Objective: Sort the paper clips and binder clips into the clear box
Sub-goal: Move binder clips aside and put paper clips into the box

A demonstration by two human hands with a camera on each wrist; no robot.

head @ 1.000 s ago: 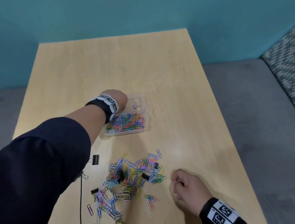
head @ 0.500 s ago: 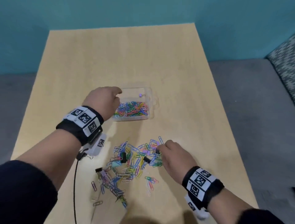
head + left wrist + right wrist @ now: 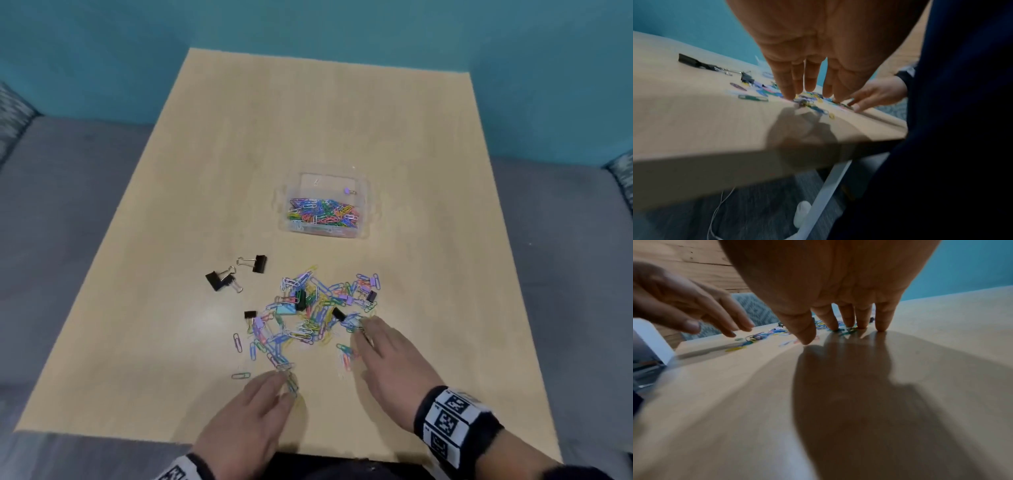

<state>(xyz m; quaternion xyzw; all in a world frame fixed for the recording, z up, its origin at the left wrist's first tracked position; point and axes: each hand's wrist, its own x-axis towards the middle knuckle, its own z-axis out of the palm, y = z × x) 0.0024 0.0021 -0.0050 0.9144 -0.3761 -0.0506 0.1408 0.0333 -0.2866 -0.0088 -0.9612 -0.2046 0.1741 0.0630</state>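
Observation:
A clear box (image 3: 365,209) stands mid-table; its near compartment holds several coloured paper clips (image 3: 323,214) and its far one a small purple binder clip (image 3: 347,190). A loose pile of coloured paper clips (image 3: 317,313) with a few small binder clips lies nearer me. Black binder clips (image 3: 259,264) (image 3: 216,281) lie left of the pile. My left hand (image 3: 286,385) (image 3: 807,91) has straight fingers touching clips at the pile's near edge. My right hand (image 3: 362,334) (image 3: 846,328) presses straight fingertips onto clips at the pile's right side. Neither hand holds anything.
The wooden table (image 3: 308,113) ends just behind my left wrist at its near edge (image 3: 102,437). Grey floor (image 3: 68,192) and a teal wall surround it. A white table leg (image 3: 824,191) and a thin cable (image 3: 715,216) show under the table.
My left hand has come back from the clear box to the pile's near edge. My right hand has gone from a fist to flat fingers on the pile's right side. The head view has shifted.

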